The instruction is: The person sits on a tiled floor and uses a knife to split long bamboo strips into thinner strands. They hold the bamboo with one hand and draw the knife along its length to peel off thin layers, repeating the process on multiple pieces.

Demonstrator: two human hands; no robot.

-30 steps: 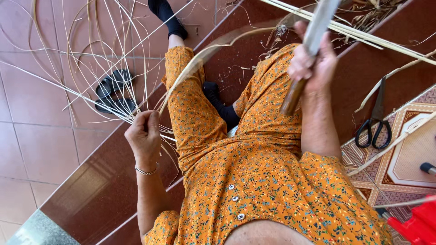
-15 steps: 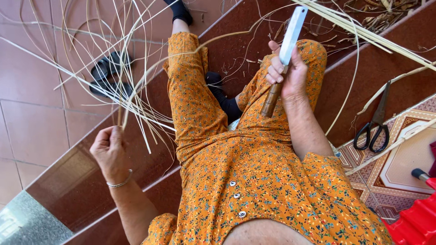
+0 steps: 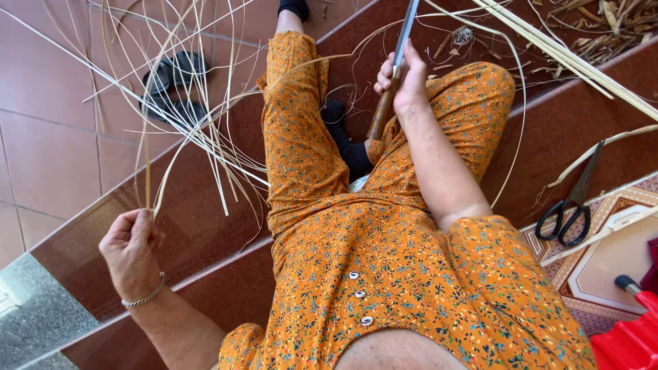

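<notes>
My left hand is out to the left over the brown step, pinching the end of a thin pale bamboo strip that rises and arcs over my legs. My right hand grips the wooden handle of a long knife, blade pointing up and away, held above my right knee. The strip's far end curves toward the blade. A fan of several loose thin strips spreads over the steps left of my left leg. I wear orange flowered clothes and dark socks.
Black scissors lie on the step to my right, beside a patterned mat and a red object. A bundle of thicker bamboo slats and scraps sits at the top right. Dark sandals rest on the tiled floor.
My left hand has drawn the strip farther down and left, away from the knife. My right hand with the knife has shifted toward the middle of the view, blade turned edge-on.
</notes>
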